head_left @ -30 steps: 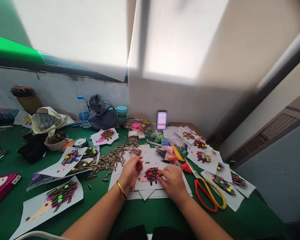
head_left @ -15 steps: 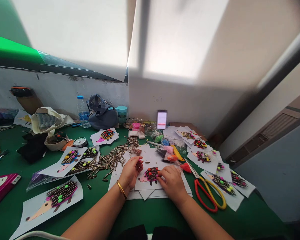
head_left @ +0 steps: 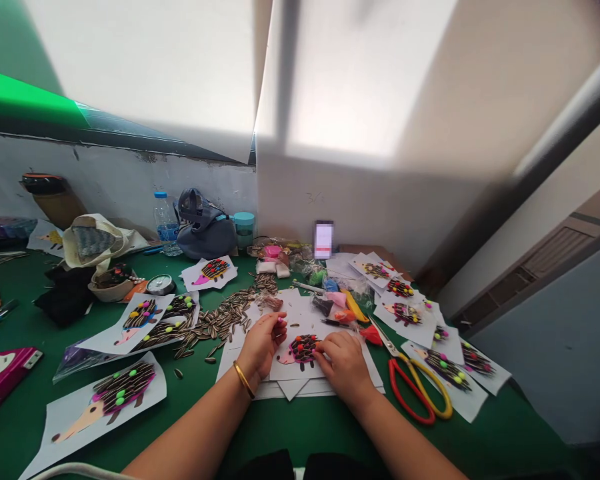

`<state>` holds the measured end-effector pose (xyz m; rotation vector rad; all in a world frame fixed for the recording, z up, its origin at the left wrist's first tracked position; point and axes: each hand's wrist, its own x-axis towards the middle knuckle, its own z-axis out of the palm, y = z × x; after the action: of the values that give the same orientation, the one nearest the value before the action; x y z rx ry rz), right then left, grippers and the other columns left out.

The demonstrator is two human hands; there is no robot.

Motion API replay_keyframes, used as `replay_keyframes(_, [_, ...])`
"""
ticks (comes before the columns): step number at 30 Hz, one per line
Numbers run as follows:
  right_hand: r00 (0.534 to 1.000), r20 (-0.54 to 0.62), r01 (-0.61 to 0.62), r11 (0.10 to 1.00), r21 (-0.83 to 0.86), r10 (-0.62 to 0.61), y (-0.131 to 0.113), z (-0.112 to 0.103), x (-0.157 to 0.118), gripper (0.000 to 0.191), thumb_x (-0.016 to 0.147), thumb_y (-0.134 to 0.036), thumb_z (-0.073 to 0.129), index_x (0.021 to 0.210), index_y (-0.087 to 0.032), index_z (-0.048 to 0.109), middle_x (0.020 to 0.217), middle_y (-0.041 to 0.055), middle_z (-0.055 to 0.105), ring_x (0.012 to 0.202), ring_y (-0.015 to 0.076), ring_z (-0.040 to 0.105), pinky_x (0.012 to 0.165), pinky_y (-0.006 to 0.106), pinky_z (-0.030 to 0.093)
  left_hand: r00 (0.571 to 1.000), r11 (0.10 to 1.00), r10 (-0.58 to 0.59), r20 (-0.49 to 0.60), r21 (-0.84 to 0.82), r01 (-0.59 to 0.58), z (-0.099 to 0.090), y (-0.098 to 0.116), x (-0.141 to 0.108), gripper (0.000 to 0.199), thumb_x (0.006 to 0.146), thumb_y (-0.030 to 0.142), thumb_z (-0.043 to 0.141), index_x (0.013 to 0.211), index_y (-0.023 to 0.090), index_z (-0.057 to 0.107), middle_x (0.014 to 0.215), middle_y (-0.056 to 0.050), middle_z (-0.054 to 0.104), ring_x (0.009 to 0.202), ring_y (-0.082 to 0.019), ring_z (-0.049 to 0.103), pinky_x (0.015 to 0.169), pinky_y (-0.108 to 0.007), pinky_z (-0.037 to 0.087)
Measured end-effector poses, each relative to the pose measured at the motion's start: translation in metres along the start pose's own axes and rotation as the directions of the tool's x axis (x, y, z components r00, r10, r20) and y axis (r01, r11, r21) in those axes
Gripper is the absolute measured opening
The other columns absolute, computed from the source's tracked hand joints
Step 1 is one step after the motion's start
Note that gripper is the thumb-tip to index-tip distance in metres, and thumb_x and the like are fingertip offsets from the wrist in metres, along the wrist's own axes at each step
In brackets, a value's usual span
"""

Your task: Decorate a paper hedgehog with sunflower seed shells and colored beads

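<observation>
A hedgehog picture [head_left: 304, 349], with a pink clay face, sunflower-seed spines and small red clay balls, lies on stacked white paper [head_left: 286, 389]. My right hand [head_left: 344, 363] is at its right edge, thumb and fingertips pinched together against it. What sits in that pinch, perhaps a pink dot, is too small to make out. My left hand [head_left: 265, 343], wearing a gold bangle [head_left: 243, 380], is raised just left of the picture with its fingers curled. A tiny bit of pink clay [head_left: 281, 321] shows at its fingertips. A black pen [head_left: 335, 323] lies behind the picture.
Sunflower seeds [head_left: 225, 317] are heaped to the left. Bagged clay [head_left: 339, 299] lies behind the paper. Red-and-yellow scissors [head_left: 414, 387] lie open on the right, near more hedgehog cards [head_left: 445, 370]. Another hedgehog card [head_left: 107, 407] is at front left. A phone [head_left: 323, 240] stands against the wall.
Almost nothing differs. Both hands keep their places, with only a very slight shift of the right fingers at the hedgehog's edge.
</observation>
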<state>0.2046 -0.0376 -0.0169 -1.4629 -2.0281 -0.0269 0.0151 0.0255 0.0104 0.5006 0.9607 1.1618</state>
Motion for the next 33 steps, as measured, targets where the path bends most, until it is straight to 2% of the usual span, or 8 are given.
replay_keyframes(8, [0.998,-0.059,-0.022,0.996,0.09,0.027,-0.004,-0.012,0.001,0.013,0.09,-0.028,0.056,0.086,-0.022,0.067,0.086,0.0043,0.064,0.086,0.0208,0.054,0.079,0.035,0.035,0.999,0.999,-0.029,0.046,0.016,0.028,0.0,0.001,-0.001,0.018,0.075,0.019,0.072,0.092,0.014,0.069,0.076,-0.004,0.067,0.065,-0.008,0.062,0.06,-0.018,0.047])
replay_keyframes(14, [0.995,-0.099,0.031,0.986,0.167,-0.015,-0.014,-0.033,0.017,0.017,0.093,-0.026,0.051,0.096,-0.023,0.067,0.091,0.0052,0.065,0.089,0.021,0.056,0.079,0.034,0.041,0.982,0.999,0.026,0.186,0.022,-0.03,0.009,0.007,-0.017,0.028,0.064,0.032,0.083,0.079,0.015,0.066,0.072,-0.001,0.066,0.065,-0.009,0.061,0.063,-0.019,0.048])
replay_keyframes(17, [0.993,-0.099,0.087,0.969,0.231,-0.066,-0.019,-0.048,0.034,0.018,0.092,-0.029,0.055,0.105,-0.025,0.066,0.092,0.0044,0.065,0.091,0.0204,0.057,0.08,0.033,0.044,0.968,0.999,0.0,0.253,0.032,-0.008,0.02,0.009,-0.029,0.034,0.062,0.027,0.085,0.089,0.015,0.068,0.078,-0.004,0.068,0.072,-0.011,0.063,0.07,-0.021,0.049])
replay_keyframes(20, [0.99,-0.041,0.138,0.938,0.318,-0.132,-0.024,-0.06,0.05,0.025,0.089,-0.03,0.06,0.113,-0.028,0.065,0.091,0.0028,0.065,0.091,0.0195,0.057,0.079,0.032,0.046,0.948,0.997,0.012,0.319,0.063,-0.034,0.03,0.01,-0.04,0.048,0.065,0.024,0.084,0.108,0.019,0.064,0.08,-0.003,0.067,0.07,-0.011,0.062,0.067,-0.023,0.048])
replay_keyframes(23, [0.987,0.026,0.133,0.888,0.44,-0.16,-0.025,-0.067,0.061,0.014,0.089,-0.031,0.06,0.097,-0.027,0.071,0.087,0.0027,0.064,0.087,0.019,0.057,0.075,0.031,0.046,0.934,0.99,0.065,0.352,0.097,-0.106,0.037,0.013,-0.048,0.052,0.067,0.028,0.082,0.114,0.021,0.059,0.078,-0.002,0.066,0.065,-0.011,0.06,0.062,-0.022,0.045])
replay_keyframes(27, [0.988,-0.012,0.141,0.855,0.499,-0.156,-0.019,-0.068,0.067,0.017,0.09,-0.034,0.058,0.088,-0.025,0.072,0.083,0.0045,0.063,0.085,0.0202,0.056,0.074,0.033,0.046,0.945,0.978,0.082,0.316,0.158,-0.138,0.044,0.017,-0.053,0.034,0.072,0.04,0.077,0.095,0.017,0.065,0.076,-0.003,0.065,0.063,-0.011,0.058,0.059,-0.021,0.042])
replay_keyframes(30, [0.978,-0.06,0.204,0.879,0.431,-0.198,-0.012,-0.068,0.068,0.019,0.092,-0.03,0.055,0.097,-0.027,0.073,0.083,0.0052,0.063,0.084,0.0211,0.055,0.076,0.036,0.045,0.948,0.961,0.056,0.313,0.242,-0.136,0.049,0.017,-0.053,0.032,0.071,0.043,0.077,0.078,0.013,0.067,0.073,-0.005,0.065,0.062,-0.011,0.056,0.055,-0.02,0.039])
replay_keyframes(33, [0.968,-0.055,0.248,0.895,0.371,-0.246,-0.009,-0.07,0.066,0.024,0.093,-0.025,0.051,0.108,-0.027,0.069,0.096,0.0067,0.064,0.094,0.0222,0.054,0.083,0.038,0.045,0.96,0.968,0.054,0.273,0.221,-0.117,0.055,0.013,-0.052,0.033,0.068,0.042,0.079,0.076,0.011,0.069,0.069,-0.005,0.065,0.06,-0.012,0.056,0.056,-0.021,0.04])
